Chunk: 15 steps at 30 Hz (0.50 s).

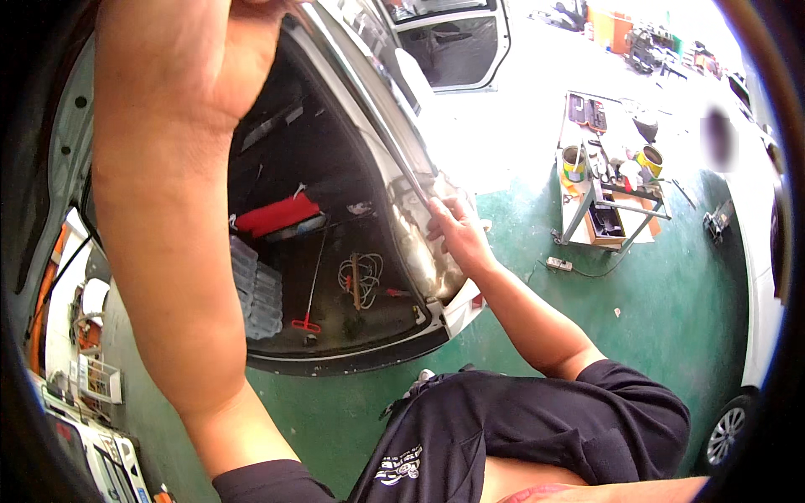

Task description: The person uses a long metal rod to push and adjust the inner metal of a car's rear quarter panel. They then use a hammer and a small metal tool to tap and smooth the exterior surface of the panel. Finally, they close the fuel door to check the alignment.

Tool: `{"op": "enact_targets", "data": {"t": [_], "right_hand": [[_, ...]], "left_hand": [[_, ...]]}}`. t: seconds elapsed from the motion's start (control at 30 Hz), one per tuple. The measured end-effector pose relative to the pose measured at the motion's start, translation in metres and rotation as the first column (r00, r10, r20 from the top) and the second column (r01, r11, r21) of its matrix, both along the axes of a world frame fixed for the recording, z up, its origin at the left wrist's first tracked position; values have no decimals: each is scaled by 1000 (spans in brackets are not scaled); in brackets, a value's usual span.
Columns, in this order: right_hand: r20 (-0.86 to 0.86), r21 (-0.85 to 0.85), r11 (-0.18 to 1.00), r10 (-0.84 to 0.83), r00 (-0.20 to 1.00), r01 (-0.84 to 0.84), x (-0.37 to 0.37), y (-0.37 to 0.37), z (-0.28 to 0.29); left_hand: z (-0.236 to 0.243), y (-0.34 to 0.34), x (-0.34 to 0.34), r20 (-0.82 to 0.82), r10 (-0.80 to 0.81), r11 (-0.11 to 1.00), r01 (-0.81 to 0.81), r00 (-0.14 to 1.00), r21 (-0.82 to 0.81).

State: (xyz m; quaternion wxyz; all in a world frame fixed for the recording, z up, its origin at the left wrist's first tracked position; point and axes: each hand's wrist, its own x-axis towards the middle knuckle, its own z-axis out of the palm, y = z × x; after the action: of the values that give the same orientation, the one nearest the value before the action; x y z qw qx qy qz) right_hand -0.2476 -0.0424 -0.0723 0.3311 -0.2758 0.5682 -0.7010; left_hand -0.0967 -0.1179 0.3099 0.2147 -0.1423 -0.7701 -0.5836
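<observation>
My left arm point(172, 251) rises along the left side of the view, and my left hand point(193, 59) is at the upper edge, large and close. Its fingers are mostly cut off there, near the upper end of a long thin metal rod point(360, 96). The rod slants down beside the rear pillar of a car whose back stands open. At its lower end, my right hand point(457, 233) has its fingers closed round it, next to the tail-light recess point(417, 251). Whether the rod is fixed to the car, I cannot tell.
Inside the cargo area lie a red bundle point(278, 215), a red-handled rod point(308, 325), a coiled cable point(359, 281) and a grey ribbed piece point(256, 289). A tool cart point(616, 201) with cans stands right on the green floor point(537, 293), near a power strip point(558, 264). Another car point(759, 335) borders the right.
</observation>
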Motion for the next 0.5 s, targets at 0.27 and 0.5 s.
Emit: {"op": "enact_targets", "data": {"t": [0.27,0.5], "right_hand": [[-511,-24,999,-31,859,22,-17,17,-2],[-338,-276,948,-248,908,156,-87,15,-9]], "left_hand": [[-15,63,-69,-9,44,947,-45,999,-317],[-17,138,-155,-145,188,655,-234,971,-718]]}}
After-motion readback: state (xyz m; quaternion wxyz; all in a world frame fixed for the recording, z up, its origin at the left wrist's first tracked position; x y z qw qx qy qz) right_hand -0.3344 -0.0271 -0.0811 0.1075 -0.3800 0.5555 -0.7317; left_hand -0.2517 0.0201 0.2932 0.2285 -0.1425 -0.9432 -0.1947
